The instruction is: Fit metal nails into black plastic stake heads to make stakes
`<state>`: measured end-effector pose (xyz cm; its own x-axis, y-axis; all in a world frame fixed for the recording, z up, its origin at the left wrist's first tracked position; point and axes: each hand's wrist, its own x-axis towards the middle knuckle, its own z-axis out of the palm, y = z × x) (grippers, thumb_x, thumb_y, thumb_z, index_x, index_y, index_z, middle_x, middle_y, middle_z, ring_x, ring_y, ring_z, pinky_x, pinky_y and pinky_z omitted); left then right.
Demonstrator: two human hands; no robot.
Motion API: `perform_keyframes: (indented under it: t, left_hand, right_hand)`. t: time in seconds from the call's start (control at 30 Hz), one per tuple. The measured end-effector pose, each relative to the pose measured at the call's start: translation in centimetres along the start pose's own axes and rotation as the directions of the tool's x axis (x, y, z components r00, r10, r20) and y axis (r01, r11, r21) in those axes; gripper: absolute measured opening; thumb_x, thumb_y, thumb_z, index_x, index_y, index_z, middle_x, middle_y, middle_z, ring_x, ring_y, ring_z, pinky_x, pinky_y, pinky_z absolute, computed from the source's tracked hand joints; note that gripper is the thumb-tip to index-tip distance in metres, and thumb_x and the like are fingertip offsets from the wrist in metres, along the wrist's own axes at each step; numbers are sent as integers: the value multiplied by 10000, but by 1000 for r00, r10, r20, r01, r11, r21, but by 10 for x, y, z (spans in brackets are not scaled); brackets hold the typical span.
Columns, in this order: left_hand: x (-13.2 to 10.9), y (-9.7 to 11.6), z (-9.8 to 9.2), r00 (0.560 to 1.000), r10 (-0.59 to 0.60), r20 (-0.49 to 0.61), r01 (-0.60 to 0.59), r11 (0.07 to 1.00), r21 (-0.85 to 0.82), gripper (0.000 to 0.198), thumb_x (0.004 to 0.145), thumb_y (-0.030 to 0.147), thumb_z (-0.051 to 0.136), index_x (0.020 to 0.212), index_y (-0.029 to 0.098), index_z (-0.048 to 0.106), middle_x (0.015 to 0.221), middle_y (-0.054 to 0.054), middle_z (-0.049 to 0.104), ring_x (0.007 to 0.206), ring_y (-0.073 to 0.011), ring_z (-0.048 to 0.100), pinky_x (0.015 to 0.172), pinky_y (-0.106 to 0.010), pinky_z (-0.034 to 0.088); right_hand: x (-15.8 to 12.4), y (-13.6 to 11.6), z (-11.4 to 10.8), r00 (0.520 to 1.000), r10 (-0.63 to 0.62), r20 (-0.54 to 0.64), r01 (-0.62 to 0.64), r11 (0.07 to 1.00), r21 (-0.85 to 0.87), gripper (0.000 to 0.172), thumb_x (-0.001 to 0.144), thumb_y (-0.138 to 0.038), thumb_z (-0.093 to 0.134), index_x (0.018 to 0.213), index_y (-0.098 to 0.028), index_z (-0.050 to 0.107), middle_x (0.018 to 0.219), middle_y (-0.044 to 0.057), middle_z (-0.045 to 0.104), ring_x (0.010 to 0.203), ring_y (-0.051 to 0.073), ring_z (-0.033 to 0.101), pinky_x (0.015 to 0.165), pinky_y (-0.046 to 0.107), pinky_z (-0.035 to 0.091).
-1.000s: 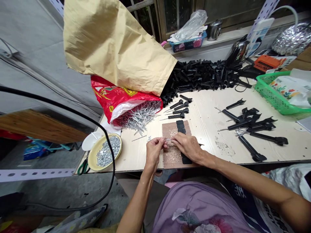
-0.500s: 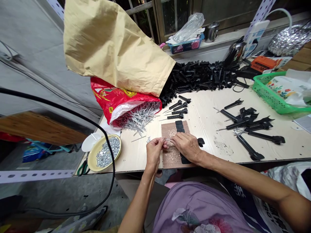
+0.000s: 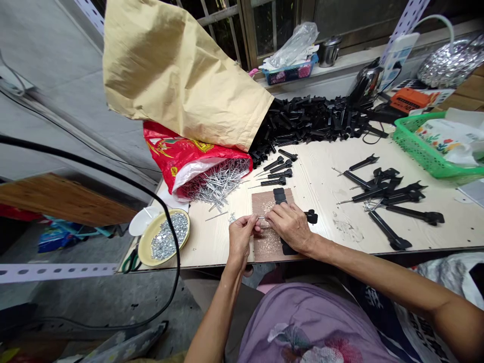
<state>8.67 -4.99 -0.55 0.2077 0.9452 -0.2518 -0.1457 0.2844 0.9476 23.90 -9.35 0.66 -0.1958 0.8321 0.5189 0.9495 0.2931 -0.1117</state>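
Note:
Over a brown board [image 3: 268, 245], my left hand [image 3: 241, 237] pinches a thin metal rod [image 3: 261, 218] between thumb and fingertips. My right hand [image 3: 289, 226] is closed beside it, its fingers wrapped round a black plastic part [image 3: 312, 217]. Only the forked end of that part sticks out past the hand; the rest is hidden under the palm. The rod spans the short gap between the two hands. Flat black pads [image 3: 279, 194] show along the board's right side. Several tiny metal pieces [image 3: 232, 218] lie just left of the board.
A yellow bowl of small metal pieces [image 3: 186, 241] stands at left. Behind it, a red bag [image 3: 159, 143] spills metal rods [image 3: 215, 184]. A large pile of black parts [image 3: 310, 118] lies at the back. Several rod-fitted parts [image 3: 389, 237] lie at right, near a green basket [image 3: 419, 151].
The black part's forked end shows more clearly beyond my right hand and looks turned. Both hands stay in nearly the same place.

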Motion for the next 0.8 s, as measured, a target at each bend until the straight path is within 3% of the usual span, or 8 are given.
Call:
perform_keyframes:
  t: [0.13,0.23,0.3,0.5,0.7,0.8]
  left_hand:
    - [0,3,1,1000,31,-1,-31,999,28,292,683,371,714,730,94,635,593,17,585,492,-72,527,541,-220,473]
    - [-2,5,2,998,64,-5,-63,994,91,290,687,376,707,716,95,640,601,6,598,504,-79,538,527,-210,459]
    - [-2,6,3,998,70,-3,-69,990,125,290,691,380,701,704,97,639,606,1,601,507,-81,538,515,-206,454]
    - [1,6,5,998,64,5,-64,987,148,289,695,383,695,697,100,637,608,-2,606,509,-83,535,525,-210,459]
    - [2,4,5,998,58,28,-61,989,133,281,704,377,692,711,100,639,619,-3,610,518,-82,541,540,-210,456]
    - [2,3,5,997,66,40,-71,987,145,280,715,376,687,712,99,644,626,-7,616,528,-82,544,549,-208,453]
  right_hand:
    - [-1,1,-1,990,75,117,-86,992,95,258,958,-268,395,816,-181,591,774,27,607,709,141,514,619,288,271]
    - [-1,5,-3,947,170,271,-242,935,260,254,959,-320,387,841,-190,570,795,10,609,684,119,533,562,250,274]
    - [-2,8,-3,933,169,318,-279,899,339,195,939,-323,430,868,-195,560,833,5,605,714,116,547,562,228,292]
    - [-6,13,0,948,144,282,-231,923,307,228,950,-316,392,881,-198,574,860,24,595,745,133,553,589,237,314]
    - [-5,14,0,949,158,273,-269,858,438,180,931,-304,441,908,-192,581,889,25,597,783,135,551,630,231,352]
    - [-3,18,1,941,149,304,-298,792,534,256,938,-301,418,771,-173,563,738,4,574,675,117,517,598,228,345]
